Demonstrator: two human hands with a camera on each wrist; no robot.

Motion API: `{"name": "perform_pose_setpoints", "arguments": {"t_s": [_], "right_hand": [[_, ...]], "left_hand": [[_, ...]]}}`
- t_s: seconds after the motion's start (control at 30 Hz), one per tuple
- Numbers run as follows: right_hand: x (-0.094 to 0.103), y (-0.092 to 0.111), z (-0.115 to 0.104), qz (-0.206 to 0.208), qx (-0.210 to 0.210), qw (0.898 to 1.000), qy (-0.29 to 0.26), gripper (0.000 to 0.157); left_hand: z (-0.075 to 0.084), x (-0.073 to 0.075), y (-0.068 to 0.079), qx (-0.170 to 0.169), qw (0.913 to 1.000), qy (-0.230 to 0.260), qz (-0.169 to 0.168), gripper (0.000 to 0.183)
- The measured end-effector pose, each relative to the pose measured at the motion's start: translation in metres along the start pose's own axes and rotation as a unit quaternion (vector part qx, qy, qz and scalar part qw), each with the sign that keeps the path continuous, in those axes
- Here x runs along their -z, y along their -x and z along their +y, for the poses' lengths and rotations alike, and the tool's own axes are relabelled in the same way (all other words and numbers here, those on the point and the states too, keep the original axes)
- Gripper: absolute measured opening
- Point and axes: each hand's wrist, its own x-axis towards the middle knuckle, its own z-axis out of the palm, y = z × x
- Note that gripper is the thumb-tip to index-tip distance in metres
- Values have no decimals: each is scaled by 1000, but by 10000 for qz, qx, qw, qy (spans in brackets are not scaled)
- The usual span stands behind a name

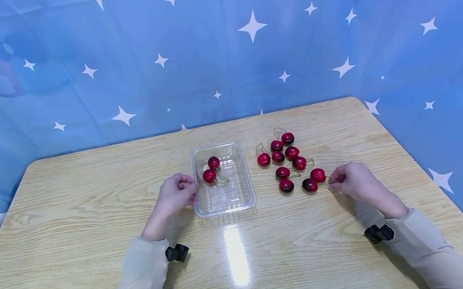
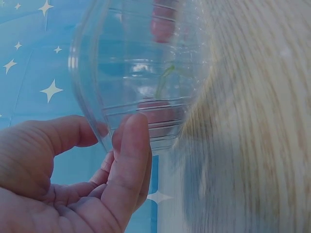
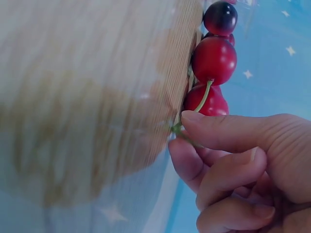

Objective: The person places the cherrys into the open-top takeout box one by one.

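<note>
A clear plastic container stands on the table with two red cherries inside, their green stems crossing. My left hand pinches its left rim between thumb and fingers; in the left wrist view the thumb lies outside the rim. To the right of the container, my right hand pinches the green stem of a pair of cherries between thumb and forefinger. One of that pair is bright red, the other dark red; both sit close to the fingertips.
Several more cherries lie loosely grouped between the container and my right hand. The wooden table runs back to a blue curtain with white stars. A black wrist strap sits on each sleeve.
</note>
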Motion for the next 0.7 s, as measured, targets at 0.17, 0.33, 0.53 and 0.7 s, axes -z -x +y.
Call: {"name": "perform_pose_setpoints", "arguments": {"t_s": [0.17, 0.33, 0.53, 0.7], "right_hand": [[1, 0, 1, -165, -72, 9997, -180, 7], [2, -1, 2, -431, -335, 9974, -470, 9], [5, -1, 3, -826, -717, 9864, -1229, 13], [6, -2, 4, -946, -918, 9709, -2001, 18]], "left_hand": [[-1, 1, 0, -7, 10000, -2, -3, 12], [-1, 1, 1, 43, 10000, -45, 16, 12], [0, 0, 1, 43, 10000, -26, 6, 12], [0, 1, 1, 35, 10000, -36, -8, 13]]}}
